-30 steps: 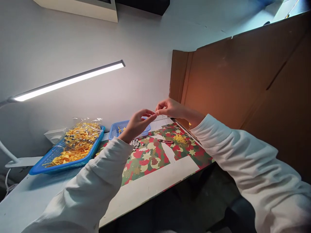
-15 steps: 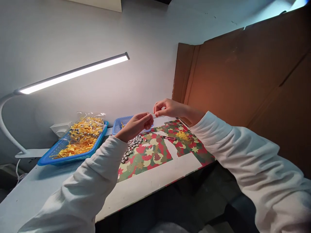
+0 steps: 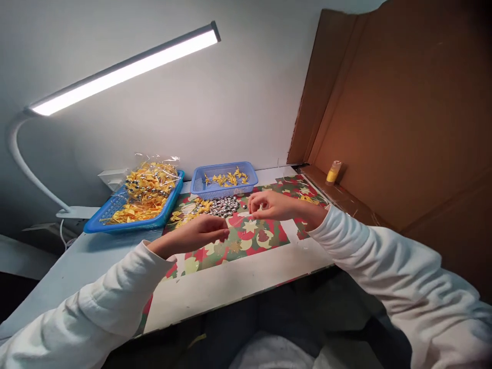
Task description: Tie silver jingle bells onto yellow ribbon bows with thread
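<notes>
My right hand is raised over the patterned sheet, thumb and finger pinched on a thin, pale thread that runs toward my left hand. My left hand is lower and to the left, its fingers closed; whatever is in them is too small to make out. Behind the hands lies a pile of shiny silver beads. Yellow ribbon pieces with thin stems lie beside the pile, just beyond my left hand.
A blue basket heaped with yellow pieces and a clear bag stands left. A smaller blue basket stands at the back. A lamp hangs above. Cardboard walls the right side, with a small yellow-filled bottle beside it.
My hands have moved apart and lower, the left one down and to the left. The view has shifted, bringing more of the small basket and the bottle into sight.
</notes>
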{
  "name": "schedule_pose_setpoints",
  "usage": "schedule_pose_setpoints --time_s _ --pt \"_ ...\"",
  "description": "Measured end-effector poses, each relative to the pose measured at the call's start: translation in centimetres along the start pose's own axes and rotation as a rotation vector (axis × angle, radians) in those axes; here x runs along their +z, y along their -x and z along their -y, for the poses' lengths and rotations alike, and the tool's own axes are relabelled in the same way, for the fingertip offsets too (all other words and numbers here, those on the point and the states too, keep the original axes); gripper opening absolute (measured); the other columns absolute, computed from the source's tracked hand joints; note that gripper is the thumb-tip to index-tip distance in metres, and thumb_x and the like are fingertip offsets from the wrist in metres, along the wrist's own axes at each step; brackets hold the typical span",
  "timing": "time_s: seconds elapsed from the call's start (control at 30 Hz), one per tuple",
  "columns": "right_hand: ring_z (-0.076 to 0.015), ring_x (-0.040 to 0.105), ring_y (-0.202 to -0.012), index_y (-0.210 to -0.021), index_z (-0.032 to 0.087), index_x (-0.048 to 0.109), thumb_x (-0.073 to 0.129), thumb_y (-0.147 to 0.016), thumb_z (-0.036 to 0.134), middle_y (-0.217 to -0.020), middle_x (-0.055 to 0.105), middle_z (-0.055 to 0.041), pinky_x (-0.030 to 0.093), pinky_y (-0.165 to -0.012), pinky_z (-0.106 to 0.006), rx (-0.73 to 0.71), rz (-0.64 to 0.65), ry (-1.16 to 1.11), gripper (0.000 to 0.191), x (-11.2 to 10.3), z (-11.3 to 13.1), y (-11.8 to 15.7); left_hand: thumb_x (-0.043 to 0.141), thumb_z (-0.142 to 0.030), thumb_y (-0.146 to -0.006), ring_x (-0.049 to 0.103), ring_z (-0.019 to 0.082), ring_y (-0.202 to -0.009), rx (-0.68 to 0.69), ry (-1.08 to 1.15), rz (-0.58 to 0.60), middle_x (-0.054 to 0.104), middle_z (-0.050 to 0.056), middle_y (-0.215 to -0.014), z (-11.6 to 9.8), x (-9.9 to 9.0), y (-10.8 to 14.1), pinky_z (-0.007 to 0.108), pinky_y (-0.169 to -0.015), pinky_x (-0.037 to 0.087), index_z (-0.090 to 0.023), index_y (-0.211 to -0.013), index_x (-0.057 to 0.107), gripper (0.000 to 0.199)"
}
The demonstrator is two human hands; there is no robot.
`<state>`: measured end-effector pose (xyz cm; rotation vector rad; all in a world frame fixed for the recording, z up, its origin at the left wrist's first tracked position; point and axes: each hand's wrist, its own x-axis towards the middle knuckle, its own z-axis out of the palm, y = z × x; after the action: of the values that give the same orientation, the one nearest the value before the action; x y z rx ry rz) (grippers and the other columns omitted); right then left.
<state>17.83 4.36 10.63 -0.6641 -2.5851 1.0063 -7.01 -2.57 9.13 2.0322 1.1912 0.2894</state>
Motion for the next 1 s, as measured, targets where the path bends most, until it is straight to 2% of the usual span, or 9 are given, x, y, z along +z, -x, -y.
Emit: schedule_pose_setpoints --time_s 0.1,0.17,0.23,0.37,0.53,0.67,0.83,1.0 --pt "-0.0148 0.055 -0.080 -0.067 0.017 0.058 0.057 -0.080 0.014 -0.086 0.061 -0.0040 0.044 -0.071 -0.027 -0.023 -0.030 0.030 0.013 1.6 -1.7 0.2 0.046 -0.042 -0.091 0.054 0.015 -0.068 0.046 -0.213 -0.049 0.062 0.002 -0.073 1.7 0.9 1.2 0.025 -0.062 0.042 -0.018 -0.074 0.063 0.033" --pt "-0.0155 0.055 -0.079 -0.066 0.017 0.057 0.056 -0.080 0.013 -0.085 0.061 -0.0041 0.044 -0.073 -0.029 -0.030 -0.046 0.058 0.015 2.6 -2.9 0.4 0.044 -0.037 -0.092 0.058 0.020 -0.088 0.098 -0.325 -0.114 0.066 0.006 -0.094 3.1 1.8 2.0 0.032 -0.079 0.046 -0.019 -0.077 0.065 0.031" --pt "-0.0160 0.054 -0.079 -0.065 0.017 0.056 0.056 -0.080 0.012 -0.084 0.059 -0.0044 0.044 -0.075 -0.031 -0.028 -0.057 0.067 0.015 3.6 -4.0 0.9 0.043 -0.034 -0.093 0.056 0.024 -0.104 0.095 -0.419 -0.163 0.064 0.008 -0.111 4.4 3.0 2.9 0.040 -0.091 0.043 -0.021 -0.078 0.066 0.030" --pt "-0.0178 0.053 -0.082 -0.065 0.018 0.056 0.056 -0.081 0.012 -0.084 0.060 -0.0056 0.043 -0.080 -0.034 -0.011 -0.062 0.072 0.017 5.4 -5.7 2.1 0.045 -0.033 -0.092 0.050 0.030 -0.116 0.015 -0.528 -0.240 0.059 0.008 -0.127 6.1 5.6 4.9 0.049 -0.094 0.042 -0.023 -0.081 0.066 0.026" --pt "-0.0196 0.053 -0.086 -0.068 0.019 0.059 0.054 -0.083 0.013 -0.087 0.061 -0.0062 0.042 -0.081 -0.036 0.006 -0.053 0.162 0.017 6.6 -6.9 4.1 0.049 -0.030 -0.091 0.050 0.030 -0.120 -0.005 -0.579 -0.347 0.060 0.006 -0.129 6.9 7.6 7.3 0.052 -0.101 0.039 -0.026 -0.081 0.067 0.021" --pt "-0.0200 0.051 -0.084 -0.067 0.019 0.055 0.052 -0.081 0.010 -0.087 0.060 -0.0067 0.042 -0.079 -0.037 0.028 -0.046 0.251 0.017 6.6 -7.2 5.3 0.050 -0.031 -0.089 0.052 0.031 -0.118 -0.005 -0.622 -0.419 0.063 0.004 -0.127 7.5 8.0 8.8 0.051 -0.096 0.042 -0.029 -0.081 0.068 0.020" --pt "-0.0208 0.051 -0.089 -0.069 0.019 0.053 0.050 -0.086 0.015 -0.090 0.059 -0.0072 0.043 -0.082 -0.040 0.066 -0.018 0.297 0.018 6.3 -7.4 6.3 0.053 -0.033 -0.086 0.054 0.032 -0.115 -0.017 -0.668 -0.473 0.063 0.004 -0.126 8.3 8.2 10.9 0.049 -0.092 0.044 -0.031 -0.084 0.070 0.018" --pt "-0.0222 0.052 -0.091 -0.071 0.020 0.055 0.051 -0.087 0.017 -0.094 0.060 -0.0080 0.043 -0.084 -0.041 0.088 0.012 0.346 0.017 5.9 -7.4 7.1 0.053 -0.037 -0.085 0.059 0.032 -0.106 -0.045 -0.693 -0.469 0.069 0.002 -0.114 8.7 6.0 13.2 0.049 -0.085 0.044 -0.033 -0.079 0.070 0.019"
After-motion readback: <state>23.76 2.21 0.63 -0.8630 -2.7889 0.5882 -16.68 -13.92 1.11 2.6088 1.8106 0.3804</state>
